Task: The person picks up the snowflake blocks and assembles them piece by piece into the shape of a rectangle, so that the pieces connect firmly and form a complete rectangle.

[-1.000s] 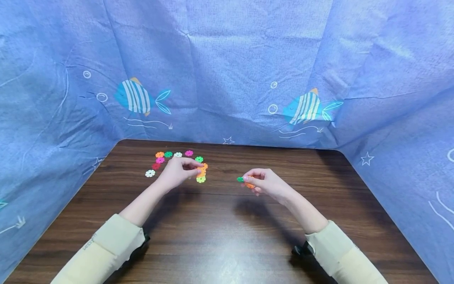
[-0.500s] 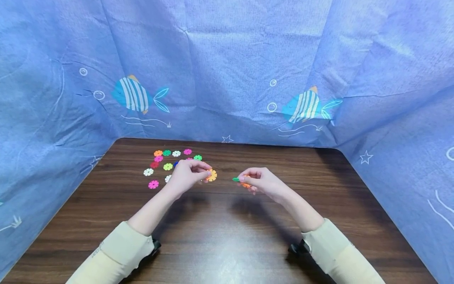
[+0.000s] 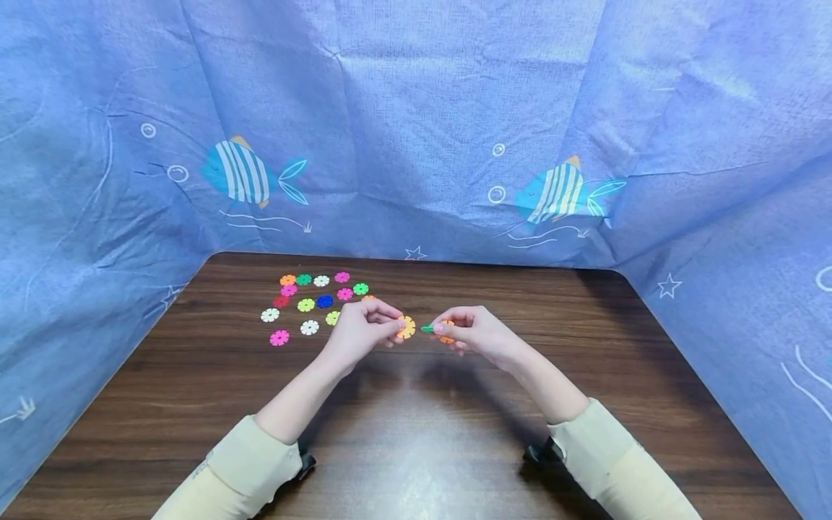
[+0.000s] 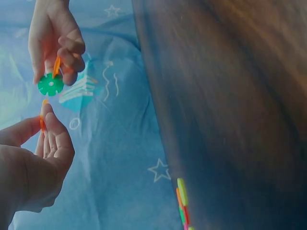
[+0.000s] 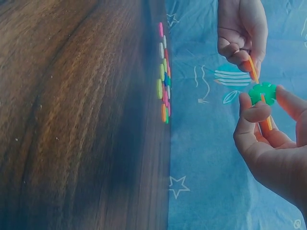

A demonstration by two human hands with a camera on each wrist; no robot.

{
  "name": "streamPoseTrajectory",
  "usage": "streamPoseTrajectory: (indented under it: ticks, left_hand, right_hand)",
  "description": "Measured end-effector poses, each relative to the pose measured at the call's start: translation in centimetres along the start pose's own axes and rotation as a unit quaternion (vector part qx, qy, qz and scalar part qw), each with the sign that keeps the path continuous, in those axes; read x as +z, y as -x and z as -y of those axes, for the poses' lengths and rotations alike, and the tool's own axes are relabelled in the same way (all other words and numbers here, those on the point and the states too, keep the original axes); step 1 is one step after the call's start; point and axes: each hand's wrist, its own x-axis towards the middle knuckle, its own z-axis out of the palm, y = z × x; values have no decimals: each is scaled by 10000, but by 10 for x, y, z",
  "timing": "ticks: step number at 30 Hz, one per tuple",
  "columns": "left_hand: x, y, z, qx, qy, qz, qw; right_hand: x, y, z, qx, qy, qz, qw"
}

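Both forearms come in from the near side of the desk [image 3: 416,426], sleeves [image 3: 250,466] turned back, and angle inward so the two hands face each other. They are raised off the wood, with shadows on the desk below. The left hand [image 3: 364,331] points right, its grip pinching a yellow-orange disc [image 3: 407,328] between thumb and fingers, the notched disc jutting out to the right past the fingertips. The right hand [image 3: 481,334] points left, its grip pinching a green disc [image 3: 426,328] that is joined crosswise to an orange disc [image 3: 447,333]. In the head view, a narrow gap separates the yellow-orange disc from the green disc.

The left hand's wrist and back are just beside the loose discs [image 3: 309,328], which lie flat on the far left of the desk and are partly hidden by that hand. To the right of the right hand, a broad stretch of wood runs to the desk's right edge; another lies nearer, between the forearms. The far edge, against the blue cloth [image 3: 416,108], is beyond both hands and well apart from them.
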Motion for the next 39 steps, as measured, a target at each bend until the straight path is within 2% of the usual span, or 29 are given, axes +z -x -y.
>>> streamPoseTrajectory:
  ticks: [6, 17, 23, 27, 33, 39]
  left_hand:
    - [6, 1, 2, -202, 111, -77, 9997]
    - [11, 4, 5, -56, 30, -25, 10000]
    - [14, 9, 2, -33, -76, -100, 9999]
    - [17, 10, 3, -9, -178, -195, 9997]
    - [22, 11, 5, 92, -463, -251, 9986]
    - [24, 12, 5, -3, -377, -182, 9991]
  right_hand:
    - [3, -2, -3, -188, 112, 63, 9997]
    - [6, -1, -1, -298, 366, 20, 9989]
    - [8, 2, 0, -188, 589, -136, 9980]
    - [9, 3, 0, -172, 578, -246, 9979]
    - [10, 5, 0, -179, 398, -159, 9989]
    - [7, 6, -6, -229, 399, -172, 9988]
